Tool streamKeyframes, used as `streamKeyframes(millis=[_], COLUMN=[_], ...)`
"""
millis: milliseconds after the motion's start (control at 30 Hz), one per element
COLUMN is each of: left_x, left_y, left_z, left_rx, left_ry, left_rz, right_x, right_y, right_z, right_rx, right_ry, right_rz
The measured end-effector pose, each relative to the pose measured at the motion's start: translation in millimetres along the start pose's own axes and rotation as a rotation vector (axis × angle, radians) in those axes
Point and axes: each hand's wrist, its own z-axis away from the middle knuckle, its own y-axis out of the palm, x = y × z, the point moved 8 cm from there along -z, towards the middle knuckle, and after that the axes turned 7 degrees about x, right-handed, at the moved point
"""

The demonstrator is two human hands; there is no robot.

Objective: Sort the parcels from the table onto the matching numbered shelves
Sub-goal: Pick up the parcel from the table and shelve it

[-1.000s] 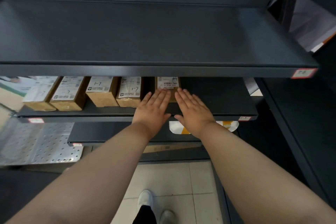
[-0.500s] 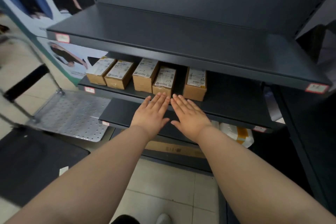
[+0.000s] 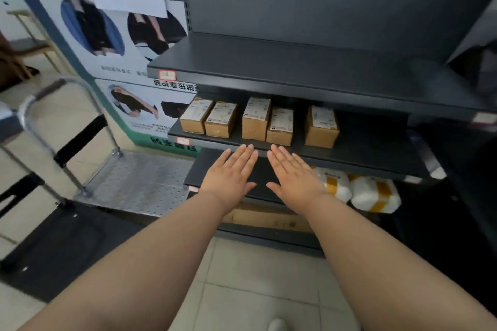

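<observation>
Several brown cardboard parcels with white labels stand in a row on the middle shelf (image 3: 371,148) of a dark grey rack; the rightmost parcel (image 3: 321,126) sits a little apart from the others (image 3: 255,122). My left hand (image 3: 231,173) and my right hand (image 3: 293,173) hover side by side in front of that shelf's edge, palms down, fingers straight, holding nothing. The fingertips end just short of the parcels. The top shelf (image 3: 295,67) holds nothing and carries a red-edged tag (image 3: 167,74).
White bags with yellow tape (image 3: 373,193) lie on a lower shelf at the right. A flat cardboard box (image 3: 263,216) sits lower still. A metal platform trolley (image 3: 139,183) with a tubular handle stands left of the rack. A black chair (image 3: 53,244) is at lower left.
Both hands have pulled back from the rightmost parcel and now hover before the shelf edge. My view has backed away and turned left, showing the trolley and wall posters.
</observation>
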Motion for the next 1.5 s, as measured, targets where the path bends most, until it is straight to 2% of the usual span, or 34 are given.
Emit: streamKeyframes(millis=[233, 433, 600, 800, 1067, 1333, 1500], left_x=[-100.4, -253.5, -383.7, -496.3, -583.1, -630.9, -658.9], left_y=[-29.8, -60.9, -78.7, -91.6, -64.0, -19.0, -0.5], left_z=[36.6, 106.1, 211.1, 365.5, 555.8, 683.6, 745.4], left_rx=[-0.103, -0.206, -0.334, -0.458, -0.420, -0.381, -0.379], left_ry=[0.425, 0.835, 1.173, 1.527, 1.845, 2.099, 2.256], left_rz=[-0.093, -0.115, -0.186, -0.209, -0.236, -0.340, -0.404], right_x=[-22.0, -34.7, -14.3, 48.8, 158.4, 284.9, 333.2], right_y=[18.6, 48.3, 73.9, 103.7, 132.6, 173.8, 197.8], right_z=[134.5, 315.7, 486.7, 666.4, 842.9, 947.6, 986.5], right_rx=[-0.011, 0.026, 0.057, 0.123, 0.137, 0.147, 0.146], right_ry=[0.423, 0.824, 1.180, 1.509, 1.792, 2.134, 2.316], right_rz=[-0.081, -0.126, -0.151, -0.183, -0.304, -0.444, -0.540])
